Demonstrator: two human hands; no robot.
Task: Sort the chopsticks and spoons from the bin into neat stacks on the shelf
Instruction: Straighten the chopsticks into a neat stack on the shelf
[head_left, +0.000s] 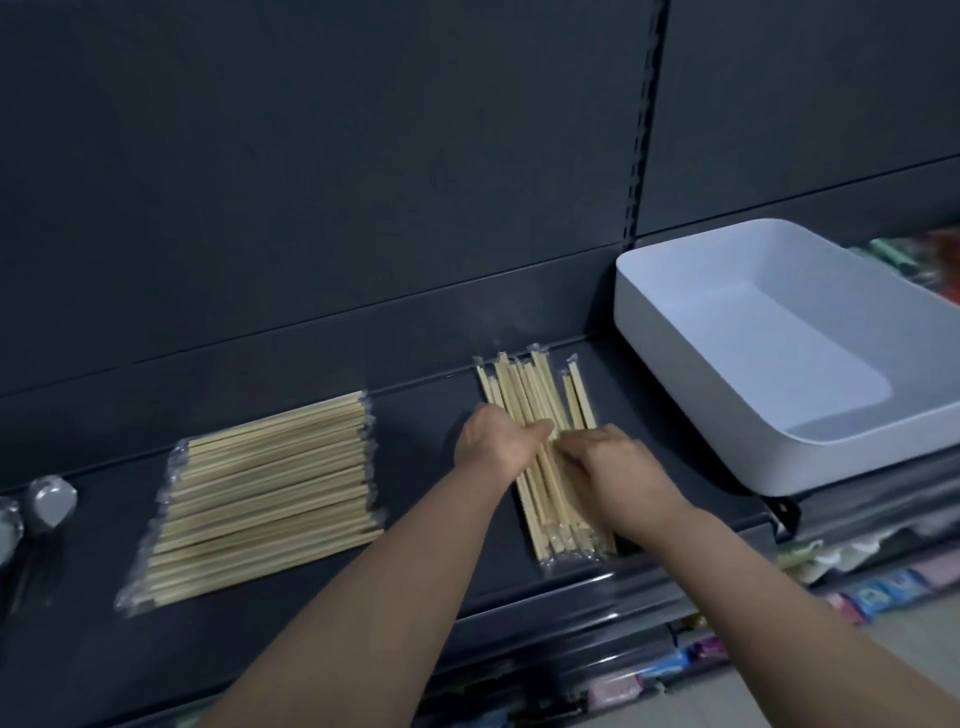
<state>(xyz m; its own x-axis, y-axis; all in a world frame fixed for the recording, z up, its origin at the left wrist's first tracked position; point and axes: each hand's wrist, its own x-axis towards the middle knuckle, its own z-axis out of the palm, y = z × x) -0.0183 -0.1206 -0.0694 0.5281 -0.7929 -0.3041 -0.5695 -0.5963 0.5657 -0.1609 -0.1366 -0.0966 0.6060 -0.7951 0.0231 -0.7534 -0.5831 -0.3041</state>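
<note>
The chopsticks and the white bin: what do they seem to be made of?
Chopsticks: probably bamboo or pale wood, matte tan sticks, in clear glossy plastic sleeves crinkled at the ends. Bin: likely moulded plastic, smooth white with rounded corners and a soft sheen.

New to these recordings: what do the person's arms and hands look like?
Left forearm and right forearm are bare, no sleeves visible. The left hand and right hand wear no gloves; no watch or ring shows, though the picture is blurred.

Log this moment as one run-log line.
step: squaring right stack | left hand: on it | right hand: on it | left stack: neat | bin: empty
</note>
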